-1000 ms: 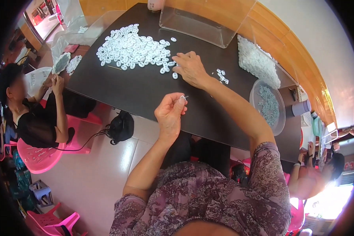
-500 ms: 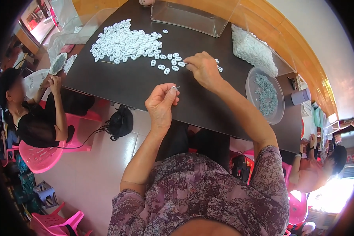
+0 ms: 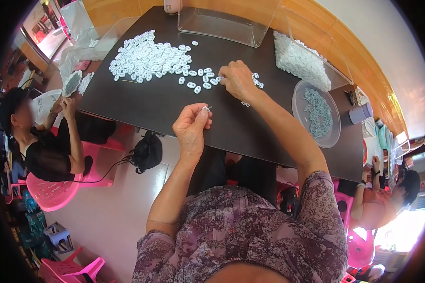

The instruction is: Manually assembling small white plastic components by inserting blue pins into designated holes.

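Note:
My left hand (image 3: 192, 126) is raised over the table's near edge, thumb and fingers pinching a small white piece (image 3: 205, 109) with a thin grey pin sticking out. Farther out, my right hand (image 3: 237, 79) rests low over the table with bent fingers, its fingertips on a white oval two-hole piece (image 3: 219, 79). Several like it lie loose to the left of those fingertips, in front of a big pile of white oval pieces (image 3: 148, 56). Smaller white pieces (image 3: 258, 81) lie to the right of my right hand, and others (image 3: 245, 104) show under its wrist.
A round clear tub (image 3: 297, 118) of grey-green small parts (image 3: 318, 113) stands at right, beside a lilac cup (image 3: 361, 114). Behind are a clear box (image 3: 222, 34) and many white pieces (image 3: 300, 61). People sit at far left (image 3: 47, 141) and far right (image 3: 380, 203).
My right hand's fingertips have closed in on the white oval piece. My left hand keeps its pinch. The whole view has shifted slightly.

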`<state>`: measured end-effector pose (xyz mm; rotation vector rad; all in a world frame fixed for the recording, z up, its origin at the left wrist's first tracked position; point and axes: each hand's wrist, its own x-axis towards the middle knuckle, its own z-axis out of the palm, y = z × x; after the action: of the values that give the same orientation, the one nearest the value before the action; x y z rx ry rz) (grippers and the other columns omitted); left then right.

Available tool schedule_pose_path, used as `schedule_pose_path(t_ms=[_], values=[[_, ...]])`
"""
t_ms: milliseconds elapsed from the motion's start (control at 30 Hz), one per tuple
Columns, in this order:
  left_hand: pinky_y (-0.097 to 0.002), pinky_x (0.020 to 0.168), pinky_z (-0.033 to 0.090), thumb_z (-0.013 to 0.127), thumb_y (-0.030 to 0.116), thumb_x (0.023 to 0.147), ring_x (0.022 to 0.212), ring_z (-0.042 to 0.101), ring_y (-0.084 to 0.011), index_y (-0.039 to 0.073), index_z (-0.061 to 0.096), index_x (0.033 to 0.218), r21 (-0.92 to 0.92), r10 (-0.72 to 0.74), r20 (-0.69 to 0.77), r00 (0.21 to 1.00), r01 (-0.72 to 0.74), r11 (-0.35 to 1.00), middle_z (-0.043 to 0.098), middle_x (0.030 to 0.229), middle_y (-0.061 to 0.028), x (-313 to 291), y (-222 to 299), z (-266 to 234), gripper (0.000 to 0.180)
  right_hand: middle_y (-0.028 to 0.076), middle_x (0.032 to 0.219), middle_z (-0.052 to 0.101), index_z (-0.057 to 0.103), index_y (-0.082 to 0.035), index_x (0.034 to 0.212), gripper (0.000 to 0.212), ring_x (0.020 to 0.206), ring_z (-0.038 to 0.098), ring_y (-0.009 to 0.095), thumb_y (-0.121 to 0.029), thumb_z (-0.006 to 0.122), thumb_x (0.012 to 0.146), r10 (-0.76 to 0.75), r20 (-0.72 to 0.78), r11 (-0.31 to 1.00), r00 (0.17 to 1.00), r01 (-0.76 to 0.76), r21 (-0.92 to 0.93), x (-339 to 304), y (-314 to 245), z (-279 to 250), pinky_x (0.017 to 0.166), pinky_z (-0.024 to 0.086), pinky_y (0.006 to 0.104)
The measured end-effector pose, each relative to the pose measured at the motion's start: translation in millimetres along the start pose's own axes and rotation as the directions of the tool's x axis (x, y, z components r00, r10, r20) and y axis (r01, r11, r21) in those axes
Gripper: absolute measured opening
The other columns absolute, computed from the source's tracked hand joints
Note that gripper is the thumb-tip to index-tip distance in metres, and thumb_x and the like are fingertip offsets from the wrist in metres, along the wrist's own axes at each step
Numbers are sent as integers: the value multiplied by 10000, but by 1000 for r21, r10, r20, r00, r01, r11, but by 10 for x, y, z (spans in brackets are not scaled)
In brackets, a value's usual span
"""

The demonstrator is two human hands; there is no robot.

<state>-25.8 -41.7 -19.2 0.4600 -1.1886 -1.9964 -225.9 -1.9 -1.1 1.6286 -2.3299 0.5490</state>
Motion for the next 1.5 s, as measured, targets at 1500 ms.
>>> schedule_pose_path(t_ms=[1500], values=[[-221,524,472,571,25,873,633,584,-108,-42,594,968,-16,-89,109,990,91,996,630,804,-87,-581,213,396,118,74,829,645,608,27,982,163,745,600,92,-55,606,841,523,148,114,839,-241,964,-1340,-964,-720,654,460,221]])
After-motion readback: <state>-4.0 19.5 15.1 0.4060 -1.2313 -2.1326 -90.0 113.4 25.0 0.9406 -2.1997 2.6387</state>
